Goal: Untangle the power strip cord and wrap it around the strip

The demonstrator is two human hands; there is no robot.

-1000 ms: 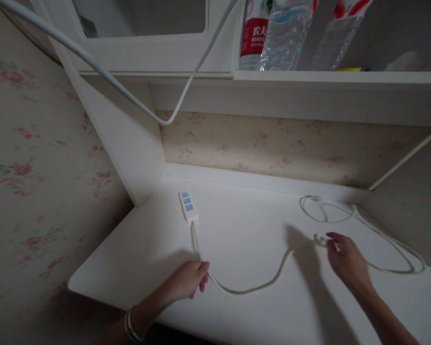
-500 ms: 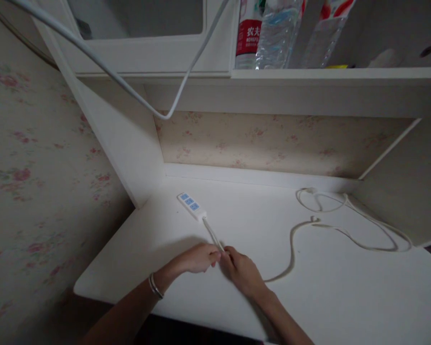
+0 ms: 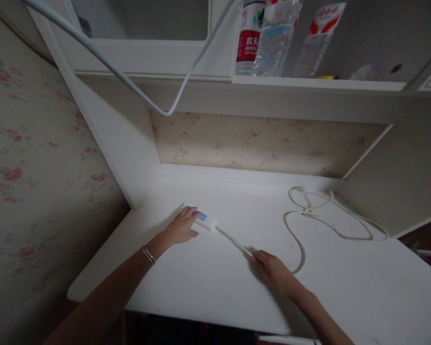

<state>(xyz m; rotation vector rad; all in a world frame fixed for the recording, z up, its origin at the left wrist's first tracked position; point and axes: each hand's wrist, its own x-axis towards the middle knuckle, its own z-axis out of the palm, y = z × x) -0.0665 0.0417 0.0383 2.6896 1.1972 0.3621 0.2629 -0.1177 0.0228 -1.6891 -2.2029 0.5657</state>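
Observation:
A white power strip with blue socket faces lies on the white desk. My left hand rests on the strip's far left part, fingers spread and covering some sockets. From the strip's right end a white cord runs to my right hand, whose fingers are closed around it. Beyond that hand the cord curves back over the desk and lies in loose loops at the right rear.
Plastic bottles stand on the shelf above the desk. A grey-white cable hangs down in front of the cabinet. Side panels bound the desk left and right, and flowered wallpaper shows behind.
My left hand has let go of the cord and moved up-left onto the strip. My right hand has shifted right along with the cord, now straighter. The strip sits slightly more to the right in view.

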